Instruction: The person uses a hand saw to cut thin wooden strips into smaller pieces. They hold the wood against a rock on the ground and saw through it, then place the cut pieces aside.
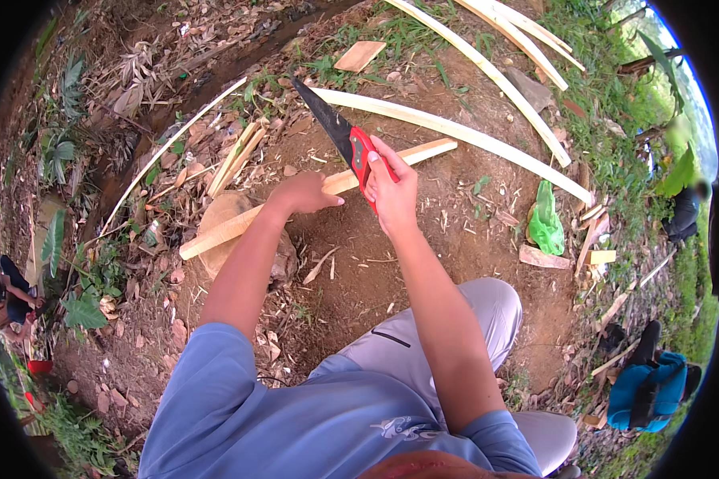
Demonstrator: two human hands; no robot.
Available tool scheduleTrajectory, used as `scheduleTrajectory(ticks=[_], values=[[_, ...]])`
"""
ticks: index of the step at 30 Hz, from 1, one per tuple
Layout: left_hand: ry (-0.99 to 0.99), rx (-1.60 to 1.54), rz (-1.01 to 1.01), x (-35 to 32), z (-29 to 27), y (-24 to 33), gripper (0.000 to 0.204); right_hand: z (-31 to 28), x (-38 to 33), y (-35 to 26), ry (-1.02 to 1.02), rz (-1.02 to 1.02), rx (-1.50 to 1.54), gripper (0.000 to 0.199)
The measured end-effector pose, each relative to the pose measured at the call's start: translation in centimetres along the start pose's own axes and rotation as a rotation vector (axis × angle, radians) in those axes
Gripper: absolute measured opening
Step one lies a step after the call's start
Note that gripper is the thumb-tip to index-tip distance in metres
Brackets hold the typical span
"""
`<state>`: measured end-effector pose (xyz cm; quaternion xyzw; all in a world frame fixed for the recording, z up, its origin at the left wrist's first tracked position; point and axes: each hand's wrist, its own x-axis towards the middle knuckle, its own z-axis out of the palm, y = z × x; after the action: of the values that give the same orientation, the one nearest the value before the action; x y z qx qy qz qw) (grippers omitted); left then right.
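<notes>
My right hand [394, 190] is closed round the red handle of a hand saw [327, 120]. Its dark blade points up and to the left, past the far side of a pale wooden strip [228, 230]. The saw's handle overlaps the strip in view; whether they touch I cannot tell. My left hand [302, 195] grips the strip near its middle, with the fingertips partly hidden. Toward its left end, the strip lies across a rounded brown stone or stump [225, 209]; its other end reaches out to the right beyond my right hand.
Long pale wooden strips [455, 126] lie on the dirt ahead and to the right. Short split sticks [238, 158] are at the left. A green plastic bag [546, 219] sits at the right, with a blue bag [649, 391] farther down. Another person [12, 297] is at the far left.
</notes>
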<state>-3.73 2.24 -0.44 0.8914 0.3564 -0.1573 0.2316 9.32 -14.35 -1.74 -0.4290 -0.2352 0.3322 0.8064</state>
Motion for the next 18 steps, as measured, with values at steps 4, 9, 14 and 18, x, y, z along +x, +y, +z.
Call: scheduleTrajectory(ticks=[4,9,14,18], values=[[0.038,0.003,0.024,-0.2,0.2,0.0,0.085,-0.4,0.1,0.8,0.013,-0.002,-0.087,0.041],[0.079,0.036,0.062,0.0,0.6,-0.3,0.080,-1.4,0.7,1.0,0.004,0.022,-0.100,0.040],[0.031,-0.021,0.023,-0.6,0.0,0.6,0.076,-2.9,0.9,1.9,-0.030,0.066,-0.108,0.039],[0.024,-0.026,0.018,-0.5,0.1,0.7,0.076,-3.4,1.4,3.2,0.014,-0.097,-0.343,0.039]])
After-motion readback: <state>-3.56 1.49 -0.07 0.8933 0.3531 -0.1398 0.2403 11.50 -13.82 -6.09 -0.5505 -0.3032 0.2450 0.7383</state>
